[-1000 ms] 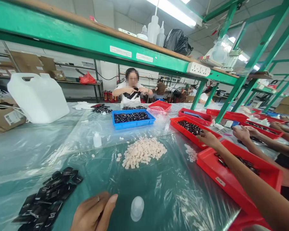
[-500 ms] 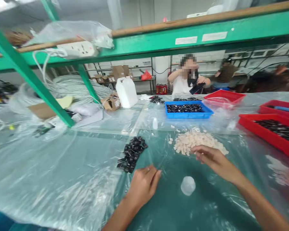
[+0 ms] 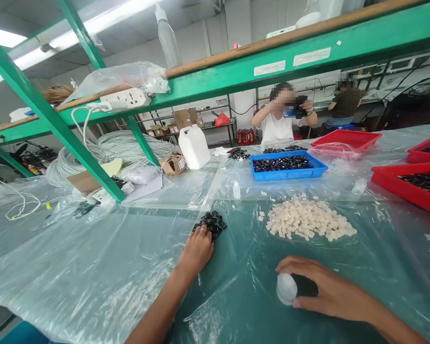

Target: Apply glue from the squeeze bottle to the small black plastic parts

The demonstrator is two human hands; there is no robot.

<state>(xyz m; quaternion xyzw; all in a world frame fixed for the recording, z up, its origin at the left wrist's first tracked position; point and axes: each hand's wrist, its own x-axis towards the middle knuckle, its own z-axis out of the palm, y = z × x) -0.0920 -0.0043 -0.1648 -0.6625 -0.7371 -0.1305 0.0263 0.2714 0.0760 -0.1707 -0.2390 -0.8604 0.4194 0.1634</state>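
Observation:
My left hand (image 3: 197,248) reaches into a pile of small shiny black parts (image 3: 217,224). Its fingers are bent and close together, and the fingertips are hidden among the parts, so I cannot see which piece they pinch. My right hand (image 3: 318,286) curves around a small translucent round cup (image 3: 286,288) on the green mat, with the fingers at its far side and the thumb at its near side. Beyond that hand lies a heap of small cream-coloured pieces (image 3: 308,219).
A blue tray of black parts (image 3: 290,174) and a small white bottle (image 3: 236,190) stand farther back. Red trays (image 3: 408,181) line the right. A green shelf frame (image 3: 215,79) crosses overhead. A co-worker (image 3: 281,119) sits opposite, holding something dark.
My right hand has come back from the cream pieces to the cup and closed around it. My left hand has moved forward onto the black parts. The view has tilted.

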